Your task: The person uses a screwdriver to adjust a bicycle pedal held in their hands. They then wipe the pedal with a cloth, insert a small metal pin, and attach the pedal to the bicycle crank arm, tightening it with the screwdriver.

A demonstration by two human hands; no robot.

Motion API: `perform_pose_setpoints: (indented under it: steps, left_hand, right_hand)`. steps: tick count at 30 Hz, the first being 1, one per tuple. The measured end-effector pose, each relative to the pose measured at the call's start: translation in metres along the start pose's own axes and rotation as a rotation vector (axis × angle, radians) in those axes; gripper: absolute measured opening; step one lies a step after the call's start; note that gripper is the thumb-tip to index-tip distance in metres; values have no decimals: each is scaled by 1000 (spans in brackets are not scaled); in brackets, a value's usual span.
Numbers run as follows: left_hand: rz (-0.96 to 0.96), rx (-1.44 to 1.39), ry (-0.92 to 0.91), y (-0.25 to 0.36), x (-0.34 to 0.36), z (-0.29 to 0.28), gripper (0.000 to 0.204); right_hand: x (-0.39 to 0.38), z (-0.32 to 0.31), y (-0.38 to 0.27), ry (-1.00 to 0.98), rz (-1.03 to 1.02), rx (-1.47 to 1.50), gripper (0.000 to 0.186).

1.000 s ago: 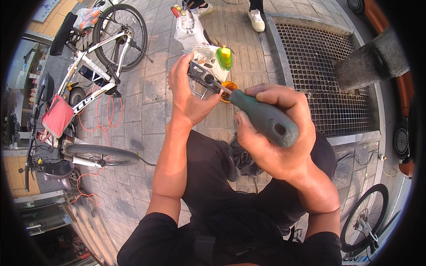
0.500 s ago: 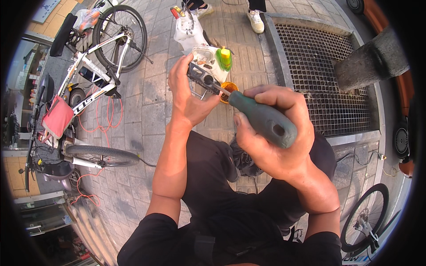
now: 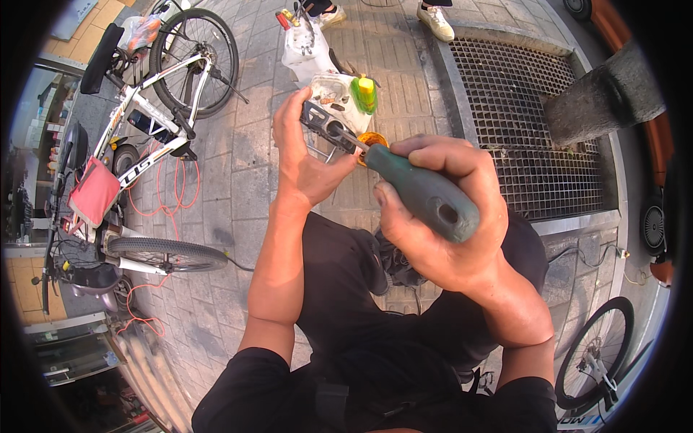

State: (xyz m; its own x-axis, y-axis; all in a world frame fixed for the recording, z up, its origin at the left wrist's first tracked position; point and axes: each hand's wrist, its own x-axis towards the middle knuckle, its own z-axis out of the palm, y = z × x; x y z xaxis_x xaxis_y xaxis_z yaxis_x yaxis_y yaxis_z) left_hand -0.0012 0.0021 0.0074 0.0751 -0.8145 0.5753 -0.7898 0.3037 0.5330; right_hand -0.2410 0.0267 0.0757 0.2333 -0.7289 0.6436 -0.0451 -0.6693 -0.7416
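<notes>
One dark part (image 3: 324, 121) sits between fingers and thumb of the left hand (image 3: 299, 162).

Bare forearms (image 3: 283, 252) forward, left grip (image 3: 302, 162) upright and cupped, right grip (image 3: 456, 220) curled.

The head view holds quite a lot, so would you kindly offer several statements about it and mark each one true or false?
1. The right hand grips a green-handled screwdriver, and the left hand holds a dark pedal-like part. True.
2. The screwdriver's shaft points away from the pedal-like part. False: it points toward it.
3. A metal grating lies at the picture's right. True.
4. A pink cloth lies on that grating. False: it is on the white bicycle at the picture's left.
5. A green container with a yellow top appears higher in the picture than the screwdriver. True.
</notes>
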Motion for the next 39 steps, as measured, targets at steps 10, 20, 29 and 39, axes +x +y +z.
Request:
perform_pose_setpoints:
  steps: [10, 20, 29, 39]
  left_hand:
    - [13, -7, 3, -1, 0, 0, 113]
    - [13, 16, 2, -3, 0, 0, 115]
    - [26, 8, 11, -5, 0, 2, 115]
    - [24, 11, 10, -5, -1, 2, 113]
  right_hand:
    - [1, -1, 1, 1, -20, -8, 50]
    - [1, -1, -2, 8, -14, -17, 50]
    - [1, 1, -2, 27, 1, 1, 50]
    - [1, 1, -2, 25, -16, 3, 49]
